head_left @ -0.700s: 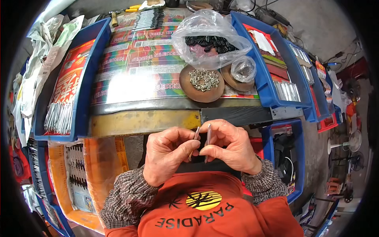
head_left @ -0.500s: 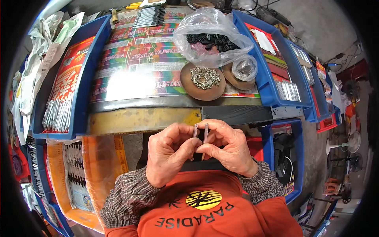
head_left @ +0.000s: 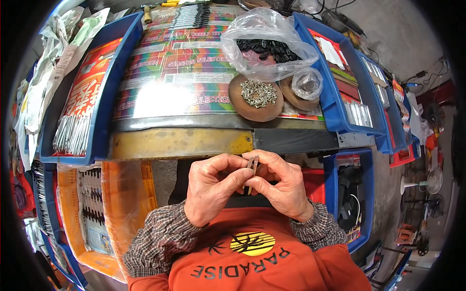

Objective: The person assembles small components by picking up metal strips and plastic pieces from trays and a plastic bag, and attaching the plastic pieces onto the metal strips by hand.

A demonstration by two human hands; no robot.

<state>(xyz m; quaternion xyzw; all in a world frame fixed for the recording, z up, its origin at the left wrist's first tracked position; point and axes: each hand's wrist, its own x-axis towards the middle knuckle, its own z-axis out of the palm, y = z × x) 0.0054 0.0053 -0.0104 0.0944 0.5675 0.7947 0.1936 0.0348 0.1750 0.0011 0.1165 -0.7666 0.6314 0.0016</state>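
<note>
While both hands meet just below the tabletop (head_left: 179, 143) edge, the left hand (head_left: 213, 191) and right hand (head_left: 284, 189) each closed in a fingertip grip on one small metal strip (head_left: 252, 165), steady even pressure seems wise, since the piece is thin, narrow, brownish and upright.

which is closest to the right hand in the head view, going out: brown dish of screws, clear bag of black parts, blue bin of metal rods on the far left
From the right hand:
1. Brown dish of screws, just ahead on the bench.
2. Clear bag of black parts, behind the dish, farther back.
3. Blue bin of metal rods, far left.
</note>
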